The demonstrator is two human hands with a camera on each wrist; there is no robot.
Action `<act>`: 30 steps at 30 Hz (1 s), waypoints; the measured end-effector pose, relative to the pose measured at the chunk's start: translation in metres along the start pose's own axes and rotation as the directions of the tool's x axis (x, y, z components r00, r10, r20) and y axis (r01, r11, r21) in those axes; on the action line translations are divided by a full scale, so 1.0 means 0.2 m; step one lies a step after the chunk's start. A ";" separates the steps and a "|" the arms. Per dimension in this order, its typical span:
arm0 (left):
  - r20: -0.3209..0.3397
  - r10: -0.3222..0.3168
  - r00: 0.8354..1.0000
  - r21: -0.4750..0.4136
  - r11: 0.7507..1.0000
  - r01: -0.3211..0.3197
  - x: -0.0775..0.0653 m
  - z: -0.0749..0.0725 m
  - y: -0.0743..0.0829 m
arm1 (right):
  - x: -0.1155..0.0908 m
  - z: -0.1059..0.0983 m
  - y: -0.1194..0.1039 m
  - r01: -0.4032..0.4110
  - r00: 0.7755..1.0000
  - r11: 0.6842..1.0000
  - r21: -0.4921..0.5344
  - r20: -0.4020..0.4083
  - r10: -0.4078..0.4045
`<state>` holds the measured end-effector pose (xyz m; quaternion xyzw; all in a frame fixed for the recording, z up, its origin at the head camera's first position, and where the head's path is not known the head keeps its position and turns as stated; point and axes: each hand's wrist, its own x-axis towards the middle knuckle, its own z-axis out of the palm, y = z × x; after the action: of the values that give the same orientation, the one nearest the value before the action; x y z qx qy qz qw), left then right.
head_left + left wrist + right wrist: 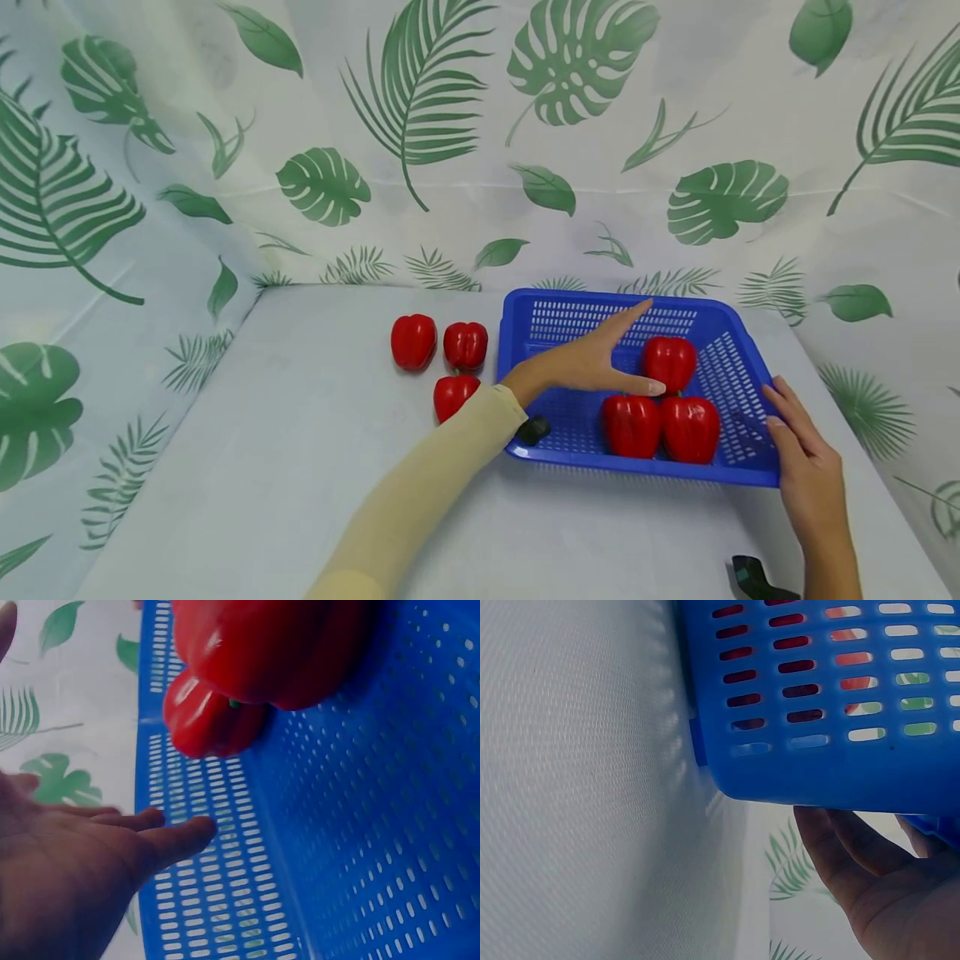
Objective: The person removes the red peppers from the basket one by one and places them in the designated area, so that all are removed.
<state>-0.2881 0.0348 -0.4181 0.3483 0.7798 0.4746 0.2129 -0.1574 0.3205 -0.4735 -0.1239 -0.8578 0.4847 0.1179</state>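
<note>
A blue plastic basket with slotted walls stands on the white table. Inside it, three red bell peppers are grouped toward the right. My left hand reaches over the basket with its fingers stretched out and thumb spread, nothing held; in the left wrist view the hand is apart from the peppers. At the basket's right end, my right hand holds the rim. The right wrist view shows its fingers against the edge of the basket.
Left of the basket, three more red bell peppers lie on the table, the nearest partly hidden by my left sleeve. A leaf-patterned white cloth hangs behind and at the sides. A black device shows by my right wrist.
</note>
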 end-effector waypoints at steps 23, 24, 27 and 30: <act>0.364 -0.346 0.865 0.276 0.927 0.254 -0.01 0.06 -0.01 | 0.00 0.00 0.00 0.012 1.000 1.000 -0.021 -0.002 -0.012; 0.365 -0.344 0.865 0.287 0.926 0.247 0.00 0.06 -0.01 | 0.00 0.00 0.00 0.014 1.000 1.000 -0.023 -0.004 -0.014; 0.355 -0.339 0.871 0.311 0.922 0.232 0.00 0.07 -0.01 | 0.00 0.00 0.00 0.013 1.000 1.000 -0.022 -0.005 -0.013; 0.329 -0.337 0.882 0.340 0.914 0.223 0.01 0.07 -0.02 | 0.00 0.00 0.00 0.007 1.000 1.000 -0.023 -0.007 -0.007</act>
<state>-0.2810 0.0438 -0.4277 0.3434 0.8273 0.2414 0.3733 -0.1572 0.3202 -0.4740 -0.1237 -0.8634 0.4739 0.1211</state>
